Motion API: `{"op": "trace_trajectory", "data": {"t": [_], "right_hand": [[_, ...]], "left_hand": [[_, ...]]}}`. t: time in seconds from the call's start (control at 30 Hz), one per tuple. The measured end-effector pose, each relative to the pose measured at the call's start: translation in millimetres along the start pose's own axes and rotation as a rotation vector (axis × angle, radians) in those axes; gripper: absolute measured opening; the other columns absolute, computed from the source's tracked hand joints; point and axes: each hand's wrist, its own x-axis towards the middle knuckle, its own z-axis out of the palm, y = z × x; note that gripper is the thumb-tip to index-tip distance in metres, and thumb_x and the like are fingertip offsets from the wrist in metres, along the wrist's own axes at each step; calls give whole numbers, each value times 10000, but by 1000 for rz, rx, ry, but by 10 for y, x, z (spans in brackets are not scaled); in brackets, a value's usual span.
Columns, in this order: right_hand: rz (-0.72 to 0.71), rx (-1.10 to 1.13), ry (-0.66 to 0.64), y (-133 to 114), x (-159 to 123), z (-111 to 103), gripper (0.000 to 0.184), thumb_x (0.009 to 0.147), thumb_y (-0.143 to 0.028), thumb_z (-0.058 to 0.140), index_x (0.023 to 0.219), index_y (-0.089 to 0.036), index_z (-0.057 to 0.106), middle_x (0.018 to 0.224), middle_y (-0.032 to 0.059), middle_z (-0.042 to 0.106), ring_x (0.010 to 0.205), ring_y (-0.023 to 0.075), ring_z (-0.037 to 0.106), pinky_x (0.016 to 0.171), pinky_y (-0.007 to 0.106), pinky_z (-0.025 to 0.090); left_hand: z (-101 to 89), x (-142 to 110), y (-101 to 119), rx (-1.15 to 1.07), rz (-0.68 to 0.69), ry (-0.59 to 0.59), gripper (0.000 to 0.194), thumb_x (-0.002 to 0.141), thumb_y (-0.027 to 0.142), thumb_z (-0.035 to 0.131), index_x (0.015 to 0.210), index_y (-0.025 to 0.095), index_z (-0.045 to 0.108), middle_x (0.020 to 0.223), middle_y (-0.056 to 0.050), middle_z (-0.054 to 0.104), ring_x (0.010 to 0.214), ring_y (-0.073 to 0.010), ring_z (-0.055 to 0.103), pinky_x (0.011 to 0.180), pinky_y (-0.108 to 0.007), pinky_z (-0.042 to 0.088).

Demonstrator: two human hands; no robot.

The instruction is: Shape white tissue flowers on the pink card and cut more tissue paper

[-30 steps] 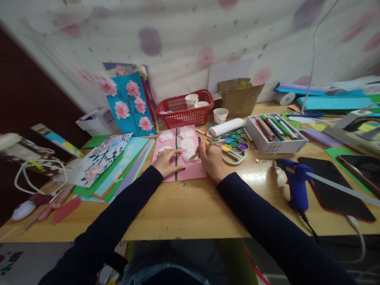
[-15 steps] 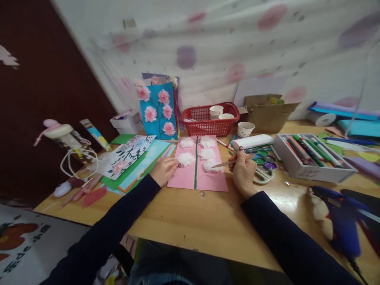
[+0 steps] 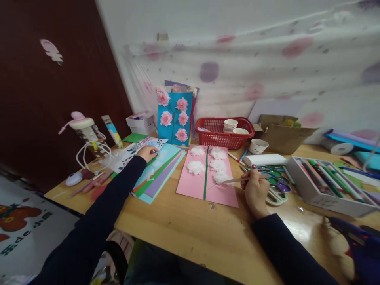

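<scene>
My right hand is closed on a thin paintbrush whose tip touches a white tissue flower on the pink card. The card lies on the wooden table and has a green stem and several white tissue flowers. My left hand reaches left and rests on the stack of coloured papers, at the edge of a flower-printed sheet. Its fingers are curled over the paper edge. A round paint palette lies just right of my right hand.
A blue card with pink flowers leans on the wall beside a red basket of paper cups. A marker box, a white case, a cardboard box and a blue glue gun lie right. Bottle and cable sit left.
My left hand left the pink card and moved left onto the paper stack. The view swung left. My right hand stays with the brush at the card's right side.
</scene>
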Motion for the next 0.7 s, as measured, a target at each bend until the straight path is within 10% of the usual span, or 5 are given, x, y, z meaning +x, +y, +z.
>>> {"op": "trace_trajectory", "data": {"t": [0.7], "right_hand": [[20,4,-23,2,-2,6,448,813,-505,461,509,-180,509,358,-45,423,329,83,388,356,224,293]], "left_hand": [[179,48,-22,-73,-26,57,188,725,255,527,762,168,690,752,-42,687,648,-166,566,656,-252,434]]}}
